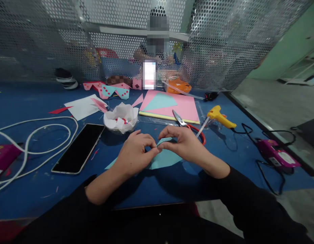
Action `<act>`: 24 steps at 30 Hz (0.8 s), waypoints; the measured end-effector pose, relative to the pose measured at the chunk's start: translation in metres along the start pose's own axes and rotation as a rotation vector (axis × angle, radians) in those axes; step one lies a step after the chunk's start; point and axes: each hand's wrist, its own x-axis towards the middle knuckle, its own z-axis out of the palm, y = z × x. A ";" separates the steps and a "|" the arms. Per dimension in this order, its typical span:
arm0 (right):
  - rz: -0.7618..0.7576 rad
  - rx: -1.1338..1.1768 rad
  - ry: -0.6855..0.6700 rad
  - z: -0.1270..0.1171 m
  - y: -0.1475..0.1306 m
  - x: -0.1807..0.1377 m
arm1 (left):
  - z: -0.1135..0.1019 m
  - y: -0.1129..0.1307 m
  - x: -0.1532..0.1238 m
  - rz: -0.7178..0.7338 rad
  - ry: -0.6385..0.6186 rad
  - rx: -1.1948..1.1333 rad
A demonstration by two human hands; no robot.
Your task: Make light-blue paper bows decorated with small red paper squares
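Note:
A light blue sheet of paper point(164, 159) lies on the blue table point(32, 189) right in front of me. My left hand point(135, 152) and my right hand point(181, 142) rest on it with fingertips pinched together on its upper edge, fingers closed on the paper. Just beyond my right hand lie red-handled scissors point(189, 127).
A black phone point(79, 147) lies to the left beside a white cable point(40, 142). A bowl of crumpled white paper point(120, 119), pink and blue sheets point(172, 106), a yellow glue gun point(219, 116) and a magenta device point(276, 154) surround me. A person sits behind the perforated screen point(223, 40).

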 end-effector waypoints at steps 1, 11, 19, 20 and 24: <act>0.002 -0.014 0.008 0.001 0.000 -0.001 | 0.001 -0.001 0.000 0.006 -0.007 0.002; -0.045 0.049 0.204 -0.019 0.014 0.002 | 0.001 -0.002 0.001 -0.016 -0.049 0.041; -0.124 0.454 0.956 -0.069 0.030 0.003 | 0.005 -0.012 0.002 -0.020 0.069 0.193; -0.141 0.498 0.975 -0.069 0.028 0.002 | 0.006 -0.012 0.002 -0.011 0.113 0.216; -0.200 0.779 0.655 -0.045 0.009 -0.015 | 0.008 -0.005 -0.001 0.068 0.289 0.235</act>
